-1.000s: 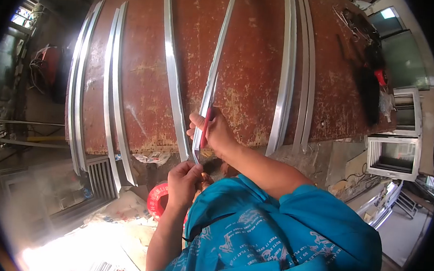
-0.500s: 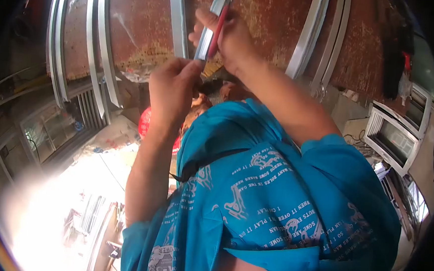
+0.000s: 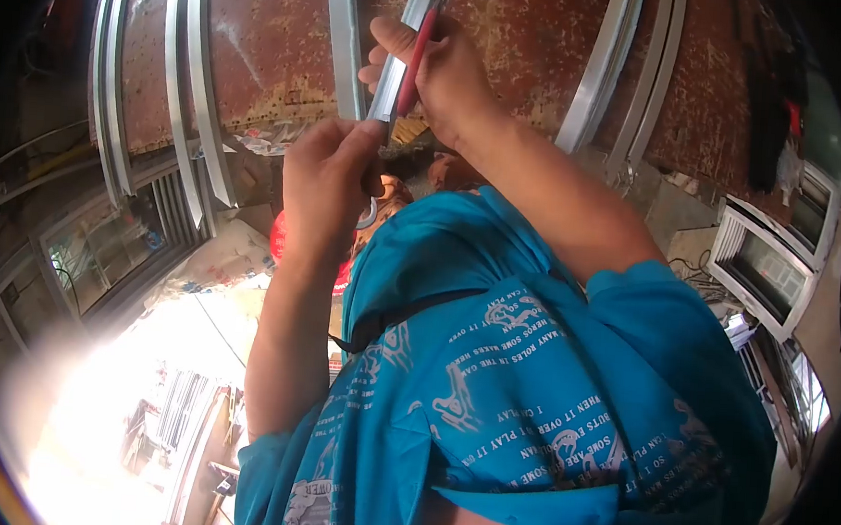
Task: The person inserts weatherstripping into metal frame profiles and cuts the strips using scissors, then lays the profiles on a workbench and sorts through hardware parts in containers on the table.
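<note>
A narrow silvery metal profile (image 3: 389, 92) slants up from my left hand (image 3: 325, 170) over the rusty brown worktop. The left thumb and fingers are closed round its near end. A small pale curved piece (image 3: 370, 213) hangs just below that hand; what it belongs to is hidden. My right hand (image 3: 456, 82) is closed on a red-handled tool (image 3: 415, 70) with a thin metal end pointing away from me. The tool lies along the right side of the profile, and its kind cannot be made out. The right thumb and fingertips reach across to the profile.
More metal profiles lie across the worktop (image 3: 260, 51): a wide one (image 3: 345, 46) beside my hands, several at the left (image 3: 199, 105) and others at the right (image 3: 601, 67). Framed window units stand at the lower left (image 3: 103, 253) and right (image 3: 762, 264).
Both hands have shifted only slightly, the left a little down and left. The pale curved piece now shows beneath the left hand. Both grips stay the same.
</note>
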`<state>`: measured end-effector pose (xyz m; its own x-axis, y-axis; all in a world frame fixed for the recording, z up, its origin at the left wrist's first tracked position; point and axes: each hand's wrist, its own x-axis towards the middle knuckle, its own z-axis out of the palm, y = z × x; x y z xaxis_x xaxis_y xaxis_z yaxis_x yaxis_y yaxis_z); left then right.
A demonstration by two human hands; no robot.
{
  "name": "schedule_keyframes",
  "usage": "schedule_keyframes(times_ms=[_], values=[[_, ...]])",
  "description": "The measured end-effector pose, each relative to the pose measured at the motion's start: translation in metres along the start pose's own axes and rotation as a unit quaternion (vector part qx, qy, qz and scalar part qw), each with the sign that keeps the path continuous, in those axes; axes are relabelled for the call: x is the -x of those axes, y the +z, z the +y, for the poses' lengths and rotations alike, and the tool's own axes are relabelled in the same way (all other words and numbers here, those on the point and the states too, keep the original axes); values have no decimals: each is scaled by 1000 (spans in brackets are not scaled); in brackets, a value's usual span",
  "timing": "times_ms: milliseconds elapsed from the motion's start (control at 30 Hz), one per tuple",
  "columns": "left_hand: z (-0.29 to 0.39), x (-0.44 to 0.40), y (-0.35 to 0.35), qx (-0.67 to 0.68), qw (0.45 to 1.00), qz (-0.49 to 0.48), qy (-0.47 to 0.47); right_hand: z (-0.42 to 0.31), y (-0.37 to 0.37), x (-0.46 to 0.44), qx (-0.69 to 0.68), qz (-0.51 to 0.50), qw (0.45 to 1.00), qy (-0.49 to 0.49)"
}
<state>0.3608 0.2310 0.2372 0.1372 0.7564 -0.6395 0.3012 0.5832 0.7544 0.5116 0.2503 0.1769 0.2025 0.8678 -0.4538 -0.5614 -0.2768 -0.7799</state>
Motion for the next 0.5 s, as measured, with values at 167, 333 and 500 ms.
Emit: schedule_keyframes(times_ms=[167,333,500], values=[[-20,0,-19,48,998,-51,-9,1,-3,-10,26,11,999,30],[-10,-3,-6,37,999,-28,11,6,-1,-3,15,-1,1000,11],[-30,-1,-18,95,994,-48,10,2,-5,-11,24,10,1000,14]])
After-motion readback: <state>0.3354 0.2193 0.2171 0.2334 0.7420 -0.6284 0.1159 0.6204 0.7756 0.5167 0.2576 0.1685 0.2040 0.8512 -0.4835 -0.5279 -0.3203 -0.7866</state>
